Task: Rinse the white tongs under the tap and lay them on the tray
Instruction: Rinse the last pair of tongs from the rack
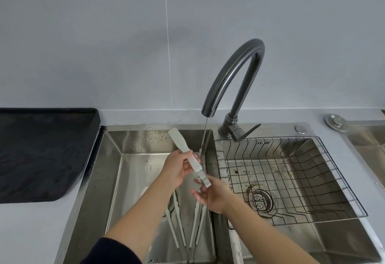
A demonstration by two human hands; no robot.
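Left hand (pixel 178 169) grips the white tongs (pixel 181 143) round the middle, fingers and thumb curled on the shaft. Right hand (pixel 215 197) is open, wet, fingers loosely spread, just below the tongs' lower end. The end sits at its thumb side; can't tell if they touch.

Tongs are matte white plastic, slim and flat, arms pressed together. The upper end is a broad paddle-like blade; the lower end is a squared tip with a small dark metal piece. The long axis runs diagonally, with the blade end up and away towards the back left and the squared end down towards the right hand. They are held in the air over the left basin (pixel 143 159), not on the tray.

Thin water stream (pixel 205 136) falls just right of the shaft, close by the lower half. It comes from a dark brushed-metal gooseneck tap (pixel 235 72).

The basin is stainless steel, beaded with droplets on the back wall. More white tongs (pixel 196 222) lie on its floor, splayed in narrow V shapes. The right basin holds a black wire basket (pixel 270 138) above a round perforated drain strainer (pixel 261 199).

Black tray (pixel 41 153), textured, with rounded corners, sits on the pale grey worktop (pixel 31 232) left of the sink.
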